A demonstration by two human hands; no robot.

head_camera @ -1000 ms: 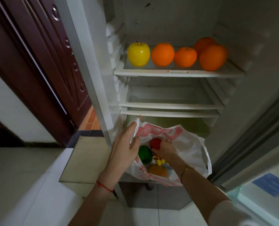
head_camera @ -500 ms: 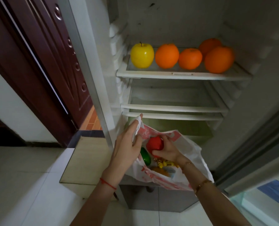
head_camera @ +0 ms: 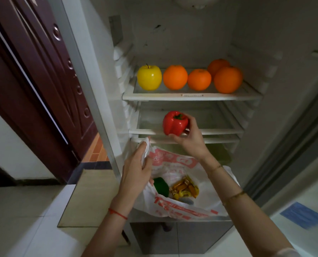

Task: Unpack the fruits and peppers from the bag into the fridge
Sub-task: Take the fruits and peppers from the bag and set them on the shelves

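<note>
Head view, the only one we've got: right hand (head_camera: 189,138) is wrapped round a red pepper (head_camera: 175,123), fingers curled under and behind it, stem end up, and it's hanging right at the front lip of the middle shelf (head_camera: 219,131). That shelf looks bare behind it. The open space lies straight beyond the pepper, away from the person, so I'd say the coming move is a short push forward and a set-down; the pepper's long axis is upright, so it should stand on its base.

Left hand (head_camera: 136,167) pinches the bag (head_camera: 175,206) rim shut between its fingers, holding the mouth open below the fridge. Down inside: a green pepper (head_camera: 161,186) and a yellow packet (head_camera: 185,188), possibly sweets, hard to tell in this light.

Top shelf (head_camera: 191,96) already carries a yellow apple (head_camera: 149,77) and four oranges (head_camera: 175,77) in a row, well clear of the pepper
</note>
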